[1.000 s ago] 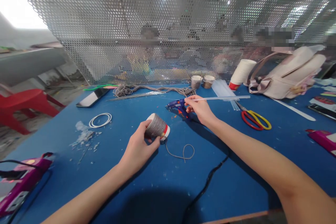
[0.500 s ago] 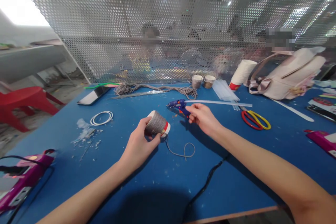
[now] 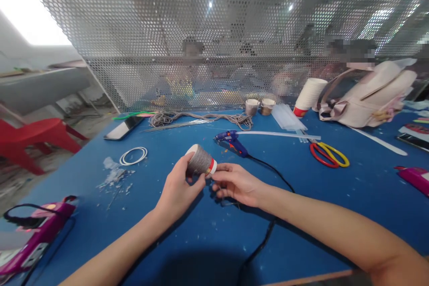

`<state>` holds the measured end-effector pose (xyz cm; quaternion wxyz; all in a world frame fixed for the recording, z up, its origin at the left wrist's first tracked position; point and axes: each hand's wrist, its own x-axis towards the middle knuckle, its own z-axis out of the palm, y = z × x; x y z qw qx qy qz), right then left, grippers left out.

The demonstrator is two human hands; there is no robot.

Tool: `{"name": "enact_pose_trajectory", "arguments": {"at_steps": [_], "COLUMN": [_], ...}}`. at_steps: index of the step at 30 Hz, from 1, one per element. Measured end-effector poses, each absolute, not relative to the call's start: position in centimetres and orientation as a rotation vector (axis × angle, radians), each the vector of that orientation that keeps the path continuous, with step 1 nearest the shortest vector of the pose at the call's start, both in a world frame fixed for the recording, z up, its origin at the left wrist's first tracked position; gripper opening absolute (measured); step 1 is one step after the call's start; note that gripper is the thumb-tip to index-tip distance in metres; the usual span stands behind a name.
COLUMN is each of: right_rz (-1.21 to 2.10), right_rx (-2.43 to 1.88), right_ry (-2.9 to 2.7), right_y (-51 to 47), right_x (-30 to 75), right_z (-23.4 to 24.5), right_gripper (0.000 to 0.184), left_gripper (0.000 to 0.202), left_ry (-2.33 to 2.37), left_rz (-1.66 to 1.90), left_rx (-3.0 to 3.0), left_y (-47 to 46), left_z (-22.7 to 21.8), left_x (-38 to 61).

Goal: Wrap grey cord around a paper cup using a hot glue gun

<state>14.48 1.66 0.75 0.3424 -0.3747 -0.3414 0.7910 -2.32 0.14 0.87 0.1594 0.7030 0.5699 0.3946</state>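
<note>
A paper cup wound with grey cord lies tilted in my left hand, whose fingers and thumb close around it. Its red-and-white end points right. There, my right hand has its fingers bent together at the loose grey cord by the cup's edge. The fingertips partly hide the cord, and the rest trails beneath the hand. Beyond this hand, a blue hot glue gun rests on the table, a long clear glue stick sticking out of its back.
Behind lie a heap of grey cord, two wrapped cups, glue sticks and stacked paper cups. Scissors are at right. White rings, glue scraps and a power strip occupy the left. A black cable crosses the front.
My right hand has let go of the glue gun, now lying on the table, and has moved down and left to the cord at the cup's edge. My left hand still holds the cup.
</note>
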Motion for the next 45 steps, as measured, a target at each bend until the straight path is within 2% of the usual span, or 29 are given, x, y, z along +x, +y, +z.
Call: {"name": "enact_pose_trajectory", "arguments": {"at_steps": [2,4,8,11,14,23,36,45], "right_rz": [2.010,1.822,1.010,0.500,0.255,0.192,0.364,0.377], "right_rx": [-1.092,-1.194,-1.100,-0.924,-0.860,-0.925,-0.992,-0.973], "right_ry": [-0.978,-1.223,-1.869,-2.103,-2.191,-2.182,-2.125,-2.101], "right_y": [1.5,1.2,0.8,0.6,0.6,0.7,0.5,0.6], "right_x": [15.1,15.7,16.5,16.9,17.0,16.9,16.8,16.8], "right_z": [0.9,1.1,1.0,0.7,0.5,0.4,0.7,0.9], "right_gripper": [0.036,0.026,0.005,0.010,0.016,0.018,0.009,0.011], "left_gripper": [0.046,0.048,0.050,0.049,0.048,0.045,0.038,0.034], "left_ry": [1.648,1.653,1.592,1.503,1.440,1.393,1.386,1.367], "left_rz": [1.098,1.049,0.917,0.892,0.889,0.845,0.878,0.878], "left_rx": [1.990,1.938,1.741,1.627,1.564,1.562,1.545,1.545], "left_y": [0.1,0.1,0.0,-0.1,-0.2,-0.2,-0.4,-0.7], "left_z": [1.0,1.1,1.6,2.0,2.3,2.6,2.8,2.8], "left_x": [-2.3,-2.2,-1.8,-1.5,-1.4,-1.4,-1.3,-1.1]}}
